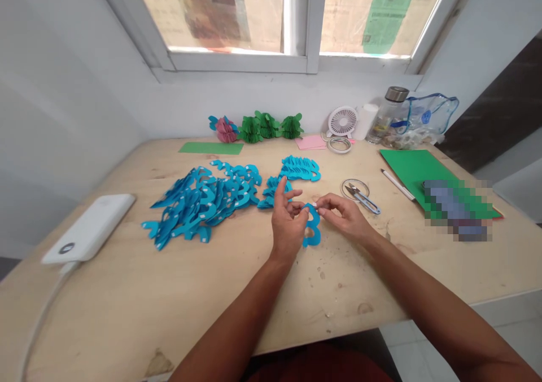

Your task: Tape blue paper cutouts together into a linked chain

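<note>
My left hand (287, 221) is closed on a blue paper cutout (314, 236) with curvy edges and holes, pinching it between thumb and fingers while the index finger points up. At the top edge of that cutout, my right hand (339, 213) pinches with thumb and forefinger. A small white bit, like tape, shows by those fingertips. Just beyond my left hand sits a small folded blue paper bunch (271, 193), partly hidden. To the left lies a large heap of blue paper cutouts (207, 198) with white tabs on them. Another blue stack (300, 167) rests farther back.
Thread snips (363, 198) and a tape roll (354, 188) lie right of my hands. A white pen (398, 184) and green sheets (406, 165) are farther right. Behind stand green paper ornaments (269, 125), a small fan (342, 122) and a bottle (387, 114). A power bank (91, 227) lies left.
</note>
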Motion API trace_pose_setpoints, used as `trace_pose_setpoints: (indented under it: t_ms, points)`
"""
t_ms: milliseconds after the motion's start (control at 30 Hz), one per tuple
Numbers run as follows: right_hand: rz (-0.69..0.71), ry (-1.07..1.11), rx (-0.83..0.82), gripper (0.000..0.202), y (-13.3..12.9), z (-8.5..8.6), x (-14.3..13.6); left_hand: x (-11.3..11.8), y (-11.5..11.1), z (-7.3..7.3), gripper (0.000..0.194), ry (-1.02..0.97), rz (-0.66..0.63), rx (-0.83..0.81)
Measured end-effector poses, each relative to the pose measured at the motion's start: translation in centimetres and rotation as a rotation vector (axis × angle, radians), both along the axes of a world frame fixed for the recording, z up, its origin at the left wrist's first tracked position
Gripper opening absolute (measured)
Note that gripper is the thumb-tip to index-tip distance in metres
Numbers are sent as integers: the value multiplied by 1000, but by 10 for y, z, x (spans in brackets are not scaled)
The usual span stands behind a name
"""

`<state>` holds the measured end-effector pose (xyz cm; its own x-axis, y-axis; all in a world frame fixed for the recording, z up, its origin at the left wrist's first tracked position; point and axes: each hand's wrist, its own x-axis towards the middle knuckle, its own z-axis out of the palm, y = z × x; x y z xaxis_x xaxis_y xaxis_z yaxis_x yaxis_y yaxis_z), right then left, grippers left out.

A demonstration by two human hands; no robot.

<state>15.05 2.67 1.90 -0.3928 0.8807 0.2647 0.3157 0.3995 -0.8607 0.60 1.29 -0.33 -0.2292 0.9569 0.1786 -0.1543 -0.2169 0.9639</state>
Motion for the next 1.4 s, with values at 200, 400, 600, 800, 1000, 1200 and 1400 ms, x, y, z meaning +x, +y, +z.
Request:
trace_pose_setpoints:
  t_ms: [200,400,600,800,1000,1200,1400]
  points:
    - [-10,-63,32,12,-3,0,-4,3,-2,1,75,-2,-31,8]
    - [-69,-113,25,13,-2,-3,-3,4,-4,3,72,-2,-44,1]
    - [-117,-108,-1,11,-3,-3,-6,4,-5,4,73,-23,-47,-15]
    - [-180,-110,-7,12,-6,-2,-10,5,-4,3,77,-91,-35,-57]
    - [-216,-107,-13,12,-7,-4,-12,5,-4,3,79,-120,-27,-87]
    - [-218,-80,-17,11,-9,-3,-13,5,-5,4,80,-111,-20,-86]
    - [-216,-85,-13,12,-8,-4,-13,5,-4,3,80,-122,-17,-87]
